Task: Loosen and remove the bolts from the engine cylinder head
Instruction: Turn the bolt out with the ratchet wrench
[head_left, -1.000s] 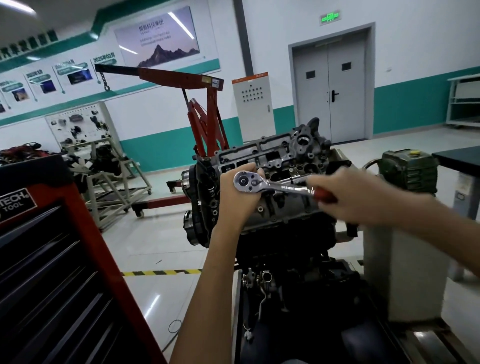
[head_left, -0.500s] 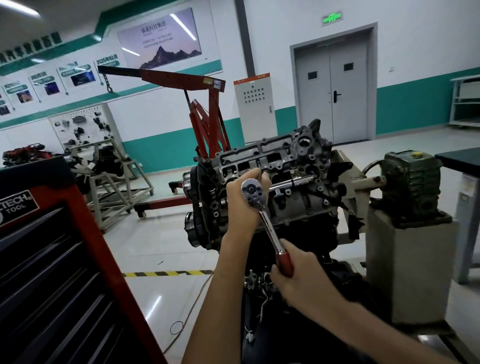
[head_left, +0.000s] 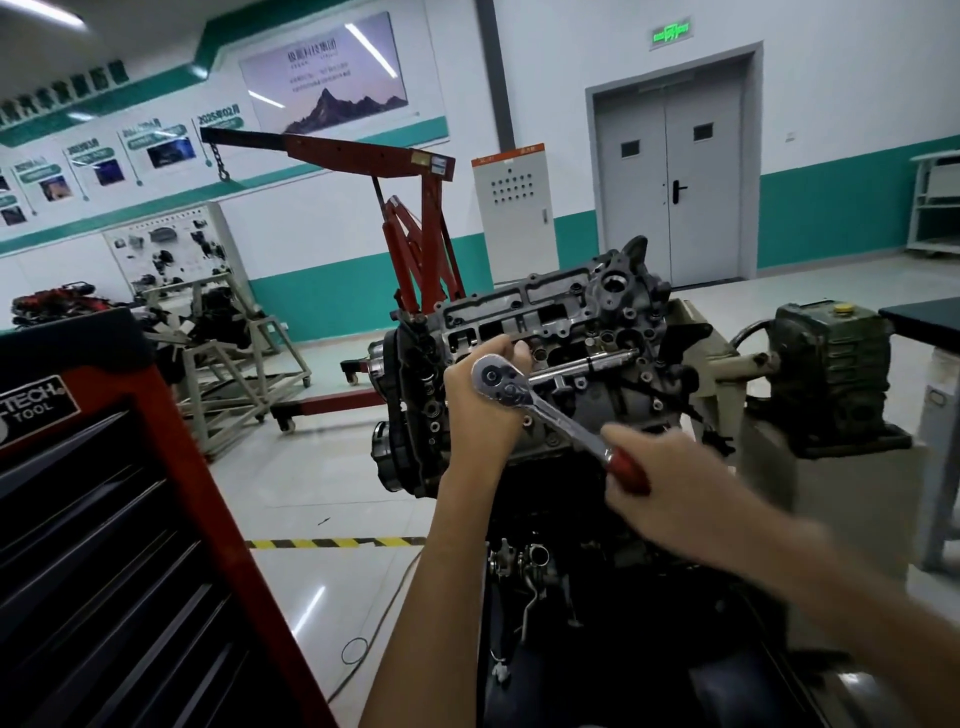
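A person works on an engine cylinder head (head_left: 561, 317), which sits tilted on a stand in the middle of a workshop floor. A chrome ratchet (head_left: 545, 408) with a red handle is set against the head's near left end. The left hand (head_left: 480, 415) has its grip curled around the ratchet's round head, steadying it. The right hand (head_left: 662, 486), slightly blurred, has its grip clamped on the red handle, which angles down to the right.

The task looks to be mid-loosening. The bolt under the ratchet is hidden behind the left hand. Several holes in the head appear open, but which ones held bolts cannot be told. No removed bolts are in sight, so lifting them out seems to remain.

Readable writing: a red tool chest (head_left: 119, 519) at the left carries a plate reading "TECH TOOL", its start cut off. A wall label (head_left: 219, 115) begins "2025". A green exit sign (head_left: 671, 34) glows above grey double doors.
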